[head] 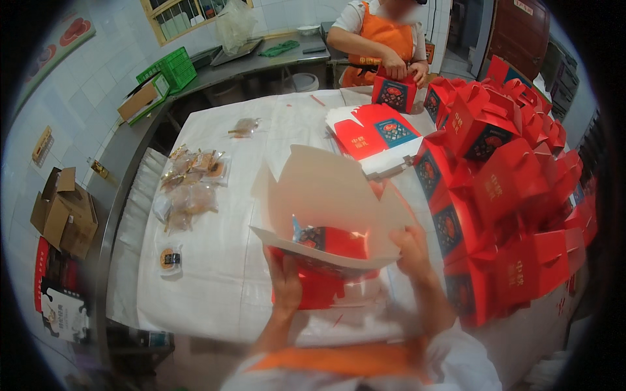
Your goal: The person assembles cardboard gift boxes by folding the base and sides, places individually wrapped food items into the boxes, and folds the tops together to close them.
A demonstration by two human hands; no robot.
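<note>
My left hand (pixel 287 282) and my right hand (pixel 412 248) hold a partly unfolded gift box (pixel 323 183) by its opposite sides. It is red paperboard outside and white inside, with its flaps spread outward. Through its open middle I see red and dark blue printed card. Beneath it on the white-covered table (pixel 205 288) lies another flat red piece (pixel 313 293), largely hidden by the box. Just beyond the box sits a stack of flat red gift boxes (pixel 364 129) with white edges.
Many assembled red gift boxes (pixel 481 119) are piled at right. Wrapped pastries (pixel 195 166) and a single packaged mooncake (pixel 169 260) lie at left. Across the table a person in an orange apron (pixel 384 32) handles a red box (pixel 393 93). A green crate (pixel 171 71) stands on the steel counter (pixel 215 78).
</note>
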